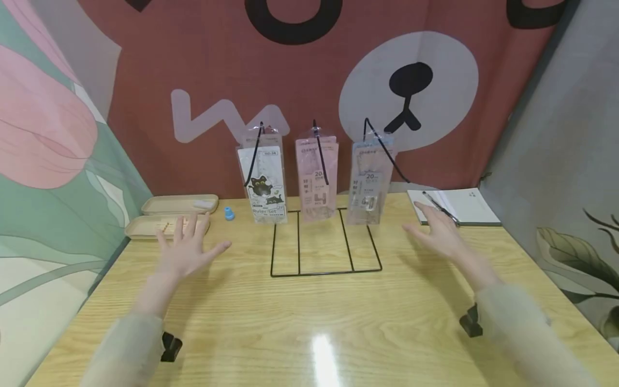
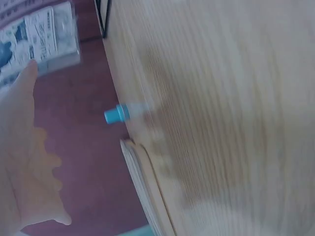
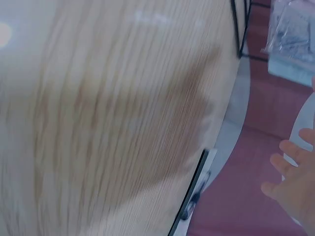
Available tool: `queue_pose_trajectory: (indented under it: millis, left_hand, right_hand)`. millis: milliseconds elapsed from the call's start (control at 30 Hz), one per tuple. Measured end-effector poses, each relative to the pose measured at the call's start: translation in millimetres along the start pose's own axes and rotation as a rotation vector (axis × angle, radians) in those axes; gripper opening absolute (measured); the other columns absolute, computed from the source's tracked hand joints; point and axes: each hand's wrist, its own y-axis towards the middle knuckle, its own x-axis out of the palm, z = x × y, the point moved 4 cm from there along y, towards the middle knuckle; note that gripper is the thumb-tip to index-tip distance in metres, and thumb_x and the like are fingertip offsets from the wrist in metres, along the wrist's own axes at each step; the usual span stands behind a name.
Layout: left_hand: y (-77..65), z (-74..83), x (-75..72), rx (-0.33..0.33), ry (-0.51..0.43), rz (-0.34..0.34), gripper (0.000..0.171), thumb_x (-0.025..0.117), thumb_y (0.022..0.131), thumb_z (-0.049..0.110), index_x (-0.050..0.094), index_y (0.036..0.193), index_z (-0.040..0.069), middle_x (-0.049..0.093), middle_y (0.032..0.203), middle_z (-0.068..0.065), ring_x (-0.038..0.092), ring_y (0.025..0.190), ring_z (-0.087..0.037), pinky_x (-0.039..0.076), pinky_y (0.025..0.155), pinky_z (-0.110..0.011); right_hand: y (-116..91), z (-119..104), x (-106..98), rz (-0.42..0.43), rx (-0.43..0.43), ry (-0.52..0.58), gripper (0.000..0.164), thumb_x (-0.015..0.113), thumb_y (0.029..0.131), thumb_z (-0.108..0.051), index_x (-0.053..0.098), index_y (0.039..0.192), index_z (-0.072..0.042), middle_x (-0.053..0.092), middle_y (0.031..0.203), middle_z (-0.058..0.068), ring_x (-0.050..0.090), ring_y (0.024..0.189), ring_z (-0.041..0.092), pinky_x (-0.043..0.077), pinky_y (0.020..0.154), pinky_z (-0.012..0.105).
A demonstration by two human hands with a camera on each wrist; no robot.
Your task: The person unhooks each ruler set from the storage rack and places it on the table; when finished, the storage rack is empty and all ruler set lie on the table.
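Observation:
My left hand [image 1: 186, 250] is held above the table with its fingers spread, holding nothing, close to two beige trays. Over on the right, my right hand [image 1: 442, 234] hovers empty near a white notepad [image 1: 476, 207] with a black pen [image 1: 440, 207] on it. Between the hands stands a black wire rack [image 1: 326, 274]. Clear packs hang from its hooks: a white ruler set with black cats [image 1: 263, 185], a pink pack [image 1: 317, 180] and a bluish pack [image 1: 369, 185]. The left wrist view shows the left thumb in front of the ruler set [image 2: 39, 44].
At the back left lie a beige tray [image 1: 166, 203] with a white item and a nearer tray [image 1: 137, 228] with small sticks. A small blue object [image 1: 229, 214] stands beside them. Behind the wooden table [image 1: 271, 322] hangs a red curtain [image 1: 203, 59] with a bear print.

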Motion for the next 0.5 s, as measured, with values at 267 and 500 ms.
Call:
queue_pose_trajectory:
  millis: [267, 500]
  left_hand:
    - [-8.4, 33.7, 10.8, 0.068, -0.053, -0.012, 0.089, 0.040, 0.090, 0.065, 0.008, 0.153, 0.011, 0.012, 0.157, -0.020, 0.002, 0.143, -0.046, -0.007, 0.104, -0.075]
    - [-10.3, 57.6, 29.5, 0.101, -0.142, -0.055, 0.084, 0.034, 0.094, 0.063, 0.010, 0.152, 0.008, 0.012, 0.157, -0.017, 0.006, 0.143, -0.045, -0.007, 0.108, -0.071]
  right_hand:
    - [3.4, -24.6, 13.1, 0.079, -0.059, 0.343, 0.052, 0.064, 0.089, -0.015, 0.043, 0.131, 0.010, 0.049, 0.130, 0.032, 0.048, 0.119, 0.047, 0.036, 0.104, 0.059]
    - [12.4, -38.7, 24.0, 0.065, -0.045, 0.478, 0.052, 0.063, 0.090, -0.008, 0.041, 0.132, 0.011, 0.049, 0.129, 0.035, 0.049, 0.118, 0.049, 0.040, 0.101, 0.059]
